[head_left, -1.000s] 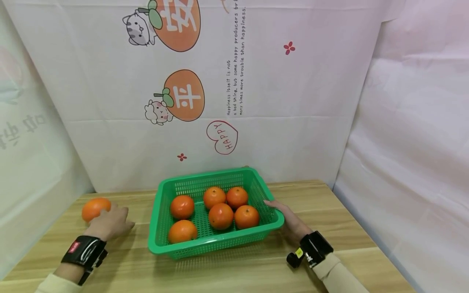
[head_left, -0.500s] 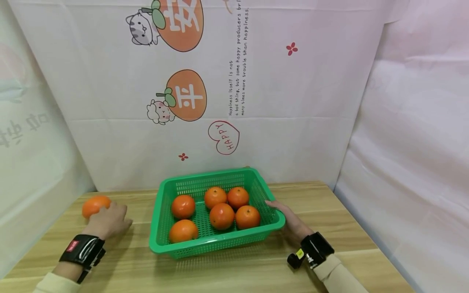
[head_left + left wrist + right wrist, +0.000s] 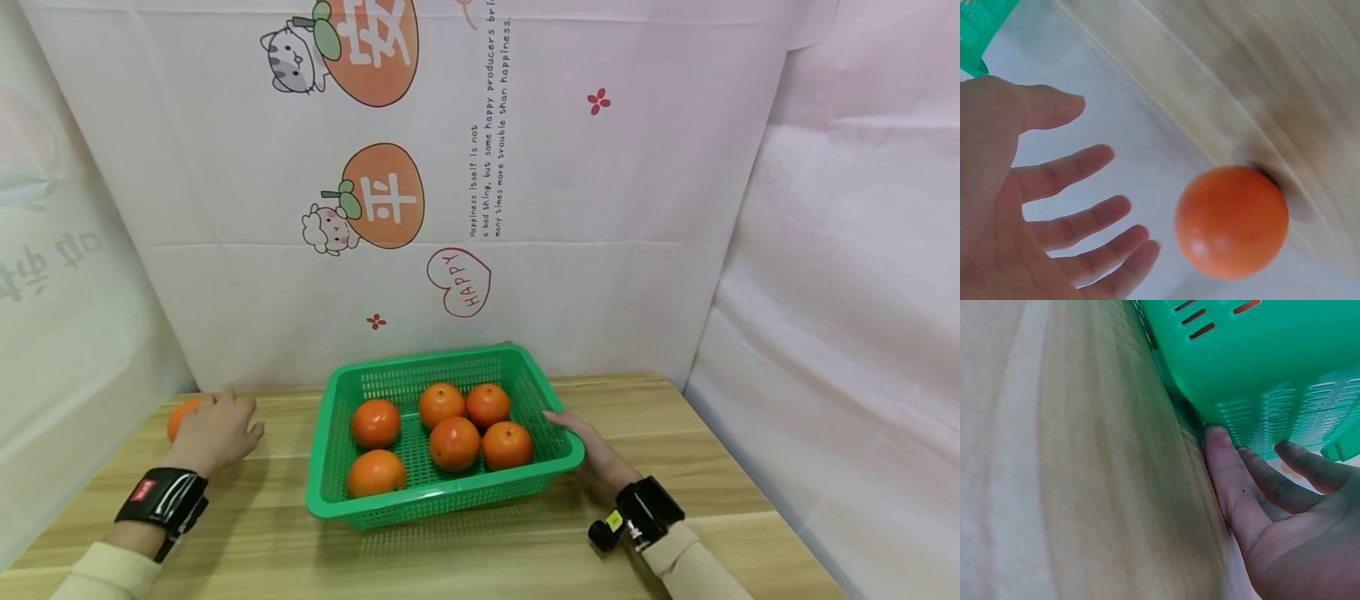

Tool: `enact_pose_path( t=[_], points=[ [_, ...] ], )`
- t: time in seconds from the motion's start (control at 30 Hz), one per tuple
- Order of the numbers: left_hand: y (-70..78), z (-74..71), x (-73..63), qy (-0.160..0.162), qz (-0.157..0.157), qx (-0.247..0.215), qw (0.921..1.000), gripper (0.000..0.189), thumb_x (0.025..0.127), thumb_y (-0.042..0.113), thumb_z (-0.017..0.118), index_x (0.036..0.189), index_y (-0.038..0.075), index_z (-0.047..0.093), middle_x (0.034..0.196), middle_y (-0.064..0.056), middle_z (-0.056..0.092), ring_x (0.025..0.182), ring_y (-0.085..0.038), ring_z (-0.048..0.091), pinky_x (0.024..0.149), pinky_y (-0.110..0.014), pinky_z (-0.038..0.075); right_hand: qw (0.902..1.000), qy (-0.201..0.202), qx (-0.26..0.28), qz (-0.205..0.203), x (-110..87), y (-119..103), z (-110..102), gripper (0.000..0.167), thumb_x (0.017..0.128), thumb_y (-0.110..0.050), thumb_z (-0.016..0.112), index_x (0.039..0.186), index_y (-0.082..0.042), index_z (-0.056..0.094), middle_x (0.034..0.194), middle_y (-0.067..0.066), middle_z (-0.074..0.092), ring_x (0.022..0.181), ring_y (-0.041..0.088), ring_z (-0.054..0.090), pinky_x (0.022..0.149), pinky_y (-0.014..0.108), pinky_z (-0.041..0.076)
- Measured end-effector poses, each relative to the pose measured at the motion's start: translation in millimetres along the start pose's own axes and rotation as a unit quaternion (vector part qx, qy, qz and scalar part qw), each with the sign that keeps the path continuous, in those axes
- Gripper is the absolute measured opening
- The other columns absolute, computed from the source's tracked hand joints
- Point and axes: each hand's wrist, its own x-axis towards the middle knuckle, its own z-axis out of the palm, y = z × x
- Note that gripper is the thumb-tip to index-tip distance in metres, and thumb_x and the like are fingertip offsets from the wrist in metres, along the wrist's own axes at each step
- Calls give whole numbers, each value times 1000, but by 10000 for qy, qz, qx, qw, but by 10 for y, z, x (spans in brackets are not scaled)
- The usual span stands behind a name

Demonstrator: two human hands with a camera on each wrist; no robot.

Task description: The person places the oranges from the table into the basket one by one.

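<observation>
An orange [image 3: 180, 415] sits at the left of the table, partly hidden behind my left hand [image 3: 217, 433]. The left wrist view shows this hand with its fingers [image 3: 1079, 165] extended and spread, a gap apart from the orange [image 3: 1233, 222]. A green plastic basket [image 3: 318, 450] with several oranges inside stands mid-table. At its right end, my right hand [image 3: 596, 454] holds it, with a digit over the rim. Seen from the right wrist, fingers [image 3: 1229, 475] press against the outer wall of the basket [image 3: 1229, 369], low near the tabletop.
The wood-grain table [image 3: 465, 558] meets a white printed cloth [image 3: 562, 250] behind it. More pale cloth [image 3: 847, 292] hangs on the right, and another sheet [image 3: 82, 333] hangs on the left. Both wrists carry black straps.
My left hand has moved slightly away from me and over the orange, hiding more of it. The right hand and the basket stay where they were.
</observation>
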Motion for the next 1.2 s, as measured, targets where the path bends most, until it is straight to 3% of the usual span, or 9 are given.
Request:
enact_pose_path(
  t=[0.13, 0.37, 0.47, 0.57, 0.7, 0.8, 0.87, 1.0, 1.2],
  points=[
    [-68, -3, 23, 26, -70, -29, 10000, 24, 95, 20, 71, 93, -3, 63, 85, -22, 52, 77, -43, 55, 58, -53, 50, 10000, 32, -31, 30, 4, 10, -1, 81, 108, -54, 38, 169, -9, 7, 172, 23, 23, 149, 22, 41, 121, 33, 38],
    [-175, 32, 85, -216, -511, -307, 9980, 51, 97, 23, 67, 131, -14, 56, 114, -41, 52, 105, -67, 51, 72, -74, 50, 10000, 36, 33, 58, 24, 10, 4, 82, 107, -55, 40, 169, -13, 7, 173, 21, 22, 153, 29, 35, 129, 51, 26],
    [-256, 75, 110, -274, -548, -264, 9978, 54, 98, 22, 66, 133, -16, 54, 114, -44, 51, 103, -67, 52, 71, -71, 52, 10000, 7, -16, 30, 21, 13, 6, 81, 108, -55, 39, 169, -12, 8, 173, 22, 23, 152, 28, 36, 129, 51, 26],
    [-343, 136, 122, -278, -522, -262, 9979, 51, 98, 21, 66, 129, -18, 54, 109, -44, 51, 95, -63, 55, 67, -66, 53, 9999, -2, -106, 23, 12, 15, 7, 81, 108, -54, 37, 169, -9, 8, 172, 23, 24, 148, 22, 42, 125, 41, 32],
    [-466, 252, 120, -211, -467, -522, 9973, 27, 96, 18, 63, 92, -8, 59, 81, -25, 53, 70, -40, 54, 55, -48, 47, 9999, -3, -133, 8, 1, 1, 12, 80, 109, -53, 36, 169, -8, 6, 172, 24, 24, 143, 16, 46, 119, 31, 37],
    [-575, 331, 101, -148, -402, -692, 9967, 23, 91, 19, 66, 80, 1, 55, 71, -10, 49, 62, -25, 47, 54, -37, 37, 9999, -31, -105, 10, -6, 5, 15, 83, 108, -55, 37, 169, -9, 5, 172, 24, 23, 143, 16, 45, 122, 35, 35],
    [-644, 363, 96, -159, -436, -797, 9957, 26, 88, 20, 68, 88, -4, 57, 73, -14, 52, 62, -26, 49, 54, -38, 39, 10000, -49, -82, 13, -2, 11, 10, 84, 107, -56, 38, 169, -11, 5, 172, 23, 24, 144, 17, 45, 123, 40, 33],
    [-736, 382, 106, -251, -727, -1074, 9912, 51, 85, 24, 70, 115, -14, 53, 96, -34, 56, 73, -39, 56, 59, -45, 48, 9999, -63, -94, -5, 7, 8, -10, 83, 107, -58, 38, 170, -16, 5, 171, 21, 26, 145, 19, 43, 124, 46, 29],
    [-752, 435, 40, -176, -1058, -1303, 9857, 64, 84, 27, 74, 126, -13, 50, 115, -43, 50, 81, -49, 58, 58, -47, 49, 9999, -117, 30, -12, 22, 11, 1, 82, 106, -57, 41, 170, -18, 8, 172, 18, 24, 149, 23, 38, 127, 50, 25]
  ],
)
